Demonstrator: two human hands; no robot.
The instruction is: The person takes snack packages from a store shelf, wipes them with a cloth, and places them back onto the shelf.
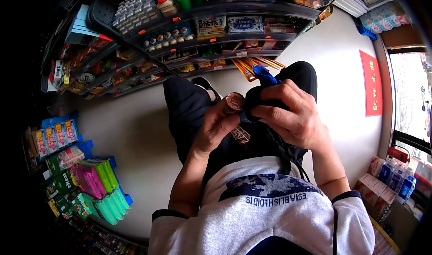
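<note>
My left hand (215,126) is closed around a brown, can-shaped container (240,135). Its round, coppery end (234,103) points up past my fingers, and its middle is hidden by them. Just to the right, my right hand (290,113) grips a bunched dark blue cloth (265,76), part of which sticks up above the fingers. The cloth is close beside the container; whether they touch I cannot tell. Both hands are above my lap, over the dark trousers (189,115).
Ahead stands a tiered shop shelf (198,43) full of packaged goods. Blue baskets with colourful packs (92,178) are on the left floor. To the right lie a red floor mat (371,83) and, lower down, bottled drinks (396,176) on boxes near a glass door (409,93).
</note>
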